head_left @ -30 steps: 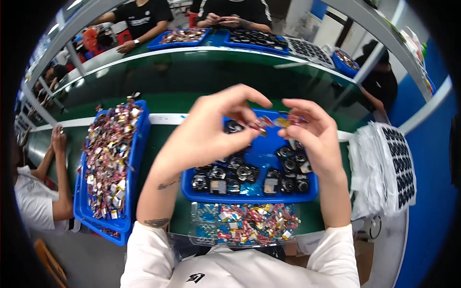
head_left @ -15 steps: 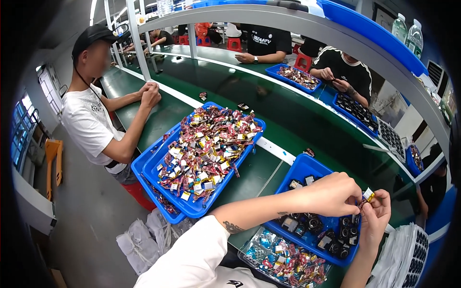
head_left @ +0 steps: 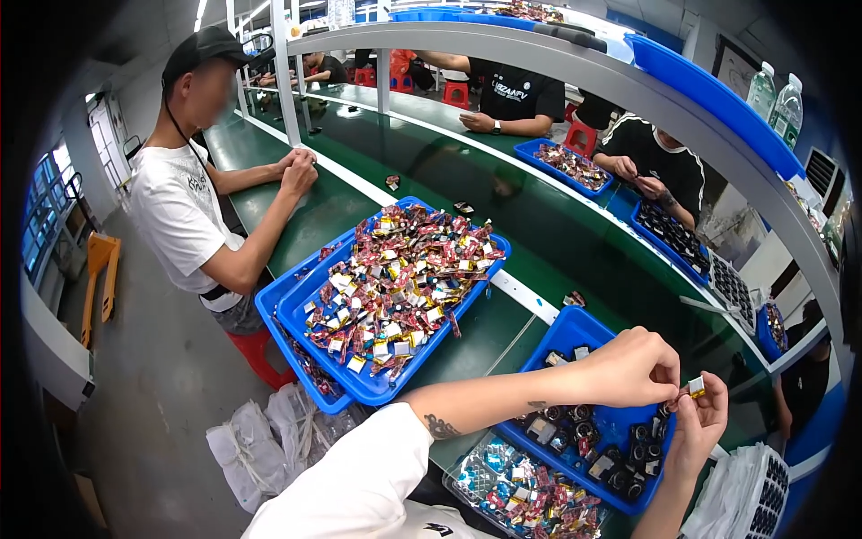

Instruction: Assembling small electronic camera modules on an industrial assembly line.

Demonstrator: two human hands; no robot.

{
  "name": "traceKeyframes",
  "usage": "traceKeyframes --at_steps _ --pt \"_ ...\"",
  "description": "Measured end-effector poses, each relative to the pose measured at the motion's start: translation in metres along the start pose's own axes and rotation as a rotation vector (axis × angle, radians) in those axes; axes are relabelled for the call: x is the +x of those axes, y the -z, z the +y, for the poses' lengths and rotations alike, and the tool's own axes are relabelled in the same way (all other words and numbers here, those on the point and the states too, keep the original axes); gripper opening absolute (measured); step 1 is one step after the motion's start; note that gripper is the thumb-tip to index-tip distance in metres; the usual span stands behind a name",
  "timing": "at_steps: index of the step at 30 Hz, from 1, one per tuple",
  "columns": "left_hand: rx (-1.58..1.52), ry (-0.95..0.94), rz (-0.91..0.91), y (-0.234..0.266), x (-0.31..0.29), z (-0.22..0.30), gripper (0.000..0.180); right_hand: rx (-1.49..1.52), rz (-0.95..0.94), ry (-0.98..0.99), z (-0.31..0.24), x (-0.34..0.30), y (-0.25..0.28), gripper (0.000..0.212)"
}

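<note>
My left hand (head_left: 633, 370) reaches across from the left, its fingers pinched together and meeting the fingertips of my right hand (head_left: 700, 418). Between them is a small circuit board with a battery cell (head_left: 697, 386). Its silver and yellow cell shows at the right fingertips; the rest is mostly covered by the fingers. Both hands are above the right end of a blue tray (head_left: 561, 334) that holds several small black round-faced devices (head_left: 620, 458). Under my left forearm, a clear plastic tray (head_left: 458, 481) holds a heap of red boards and silver cells (head_left: 539, 490).
Left of my arm, stacked blue trays (head_left: 269, 314) overflow with red boards and cells (head_left: 395, 287). A person in a white shirt (head_left: 184, 220) sits at the left. Others work across the green conveyor (head_left: 440, 202). A grey shelf frame (head_left: 539, 47) spans overhead. White stacked trays (head_left: 741, 503) stand at right.
The whole view has shifted slightly, so the bench lies a little further right and lower. My hands remain together at the small board, and its cell has turned slightly between the fingers.
</note>
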State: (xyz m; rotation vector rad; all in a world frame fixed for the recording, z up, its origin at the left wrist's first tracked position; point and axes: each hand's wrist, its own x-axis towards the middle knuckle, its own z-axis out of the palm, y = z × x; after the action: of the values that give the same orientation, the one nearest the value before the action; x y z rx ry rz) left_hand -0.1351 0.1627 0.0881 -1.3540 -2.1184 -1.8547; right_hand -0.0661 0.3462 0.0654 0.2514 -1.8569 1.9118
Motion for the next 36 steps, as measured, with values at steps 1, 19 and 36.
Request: traceKeyframes --at_steps 1,19,36 --pt "0.003 -0.013 -0.003 0.000 0.001 -0.001 0.018 -0.008 0.004 -0.003 0.001 0.000 0.001 0.039" --pt "-0.027 -0.032 -0.024 -0.001 0.002 -0.006 0.022 0.010 -0.045 0.153 0.002 0.002 -0.002 0.040" --pt "-0.076 0.084 0.092 0.007 0.005 -0.002 0.012 0.065 -0.065 0.212 0.003 0.006 -0.009 0.025"
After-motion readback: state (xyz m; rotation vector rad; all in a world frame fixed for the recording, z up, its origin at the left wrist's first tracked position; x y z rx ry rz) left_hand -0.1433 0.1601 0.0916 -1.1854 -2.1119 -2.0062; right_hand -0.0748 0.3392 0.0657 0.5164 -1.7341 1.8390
